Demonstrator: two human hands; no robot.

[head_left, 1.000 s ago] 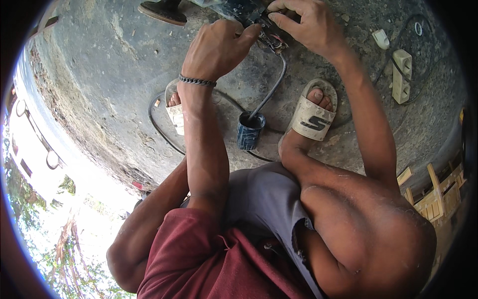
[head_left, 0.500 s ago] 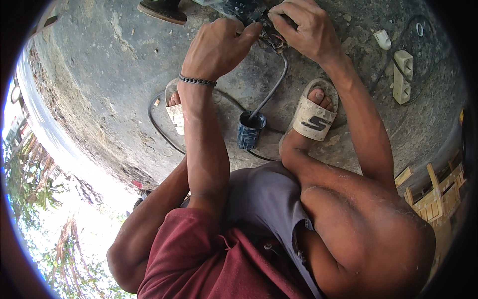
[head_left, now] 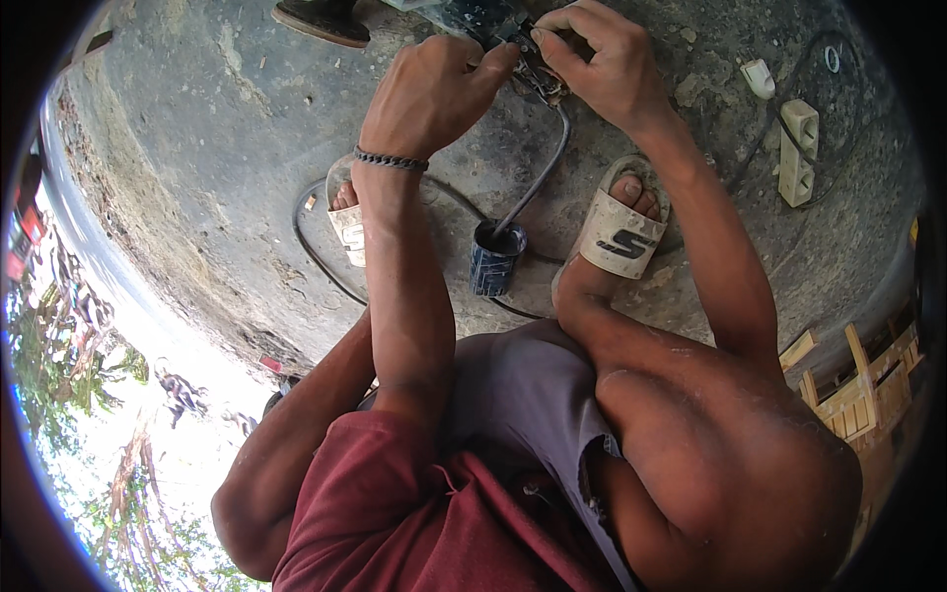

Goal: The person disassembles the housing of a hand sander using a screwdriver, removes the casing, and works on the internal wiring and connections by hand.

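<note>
At the top edge lies a dark, corded power tool [head_left: 480, 18], probably an angle grinder, its rear end open and bare wires [head_left: 541, 81] showing. My left hand [head_left: 426, 94], a dark braided bracelet at its wrist, is closed against that open end, thumb pressed to the fingers. Just across from it, my right hand [head_left: 614, 69] has thumb and forefinger nearly meeting at the tool's end; whatever small part they pinch is too small to make out. A grey cable [head_left: 552, 163] runs from the wires down through a loose blue cylindrical housing [head_left: 496, 264] between my feet.
On the right, a white socket strip [head_left: 797, 153] lies with a dark cord over it, near a small white plug-like piece [head_left: 759, 79]. A disc-like brown-edged part [head_left: 324, 22] sits upper left. My sandalled right foot [head_left: 628, 222] flanks the cable. Wooden pieces [head_left: 873, 380] stand far right.
My right hand has shifted very slightly at the tool's end, its thumb tilting a little. My left hand, the tool and the blue housing stay in place.
</note>
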